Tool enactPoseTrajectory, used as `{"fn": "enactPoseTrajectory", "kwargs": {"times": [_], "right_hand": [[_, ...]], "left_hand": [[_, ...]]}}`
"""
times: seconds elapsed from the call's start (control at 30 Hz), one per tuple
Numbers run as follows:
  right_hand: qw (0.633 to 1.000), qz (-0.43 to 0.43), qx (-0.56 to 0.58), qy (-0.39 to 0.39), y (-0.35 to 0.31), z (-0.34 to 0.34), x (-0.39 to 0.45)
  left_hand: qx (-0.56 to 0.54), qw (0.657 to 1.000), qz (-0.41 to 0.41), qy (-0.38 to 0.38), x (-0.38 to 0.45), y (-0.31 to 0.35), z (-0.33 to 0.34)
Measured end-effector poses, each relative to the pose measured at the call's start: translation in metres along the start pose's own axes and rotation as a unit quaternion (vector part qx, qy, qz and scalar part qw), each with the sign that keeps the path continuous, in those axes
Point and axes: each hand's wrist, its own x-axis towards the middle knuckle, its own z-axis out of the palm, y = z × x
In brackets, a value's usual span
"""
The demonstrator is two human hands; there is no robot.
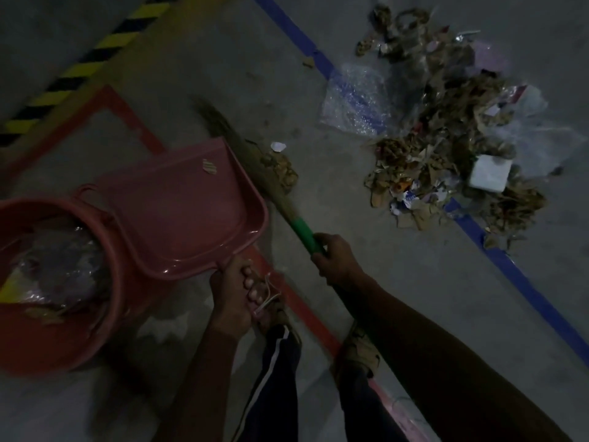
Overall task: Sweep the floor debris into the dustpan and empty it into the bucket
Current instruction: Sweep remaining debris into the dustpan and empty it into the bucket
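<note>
No readable text, brand, label or number anywhere. Too dim and blurred to make out the blue print on a scrap of wrapper (409,196) at the near edge of the debris pile (446,122), and likewise the red-and-white packet (518,94) at the pile's right side. Only floor markings by way of signs: yellow-and-black hazard stripe (79,67) at far left, red line (127,113) beside the dustpan (191,202), blue line (516,269) running from far centre to near right. Small striped sticker (209,166) on the dustpan, nothing legible on it.
</note>
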Motion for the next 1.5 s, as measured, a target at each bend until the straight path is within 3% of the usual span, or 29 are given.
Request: {"fn": "enactPoseTrajectory", "kwargs": {"times": [0.17,0.3,0.47,0.63,0.77,0.87,1.0,1.1,1.23,1.5], "right_hand": [[0.992,0.086,0.034,0.081,0.059,-0.024,-0.009],[0.982,0.122,-0.040,0.138,0.099,-0.079,-0.032],[0.973,0.064,-0.161,0.151,0.105,-0.106,-0.070],[0.987,-0.019,-0.110,0.118,0.087,-0.070,-0.074],[0.994,-0.095,-0.041,0.040,0.058,-0.029,-0.048],[0.997,-0.068,0.013,-0.038,0.023,-0.012,-0.034],[0.995,0.012,0.053,-0.078,0.012,0.002,-0.018],[0.995,0.046,0.075,-0.035,0.025,-0.006,-0.015],[0.999,0.022,-0.025,0.042,0.052,-0.030,-0.023],[0.972,0.112,-0.103,0.179,0.100,-0.076,-0.071]], "left_hand": [[0.028,0.999,0.021,0.001,-0.003,-0.009,-0.010],[0.034,0.999,0.010,-0.003,-0.008,-0.020,-0.005],[0.058,0.998,0.010,-0.004,-0.014,-0.027,0.015],[0.033,0.999,0.005,0.001,-0.022,-0.032,0.027],[0.004,1.000,0.001,-0.017,-0.021,-0.032,0.020],[0.049,0.999,0.005,0.005,-0.015,-0.032,0.011],[0.060,0.998,-0.005,0.020,-0.011,-0.033,0.005],[0.055,0.998,-0.013,0.008,-0.010,-0.035,0.005],[0.032,0.999,-0.012,-0.007,-0.009,-0.039,0.010],[0.038,0.999,-0.003,-0.019,-0.003,-0.041,0.019]]}}
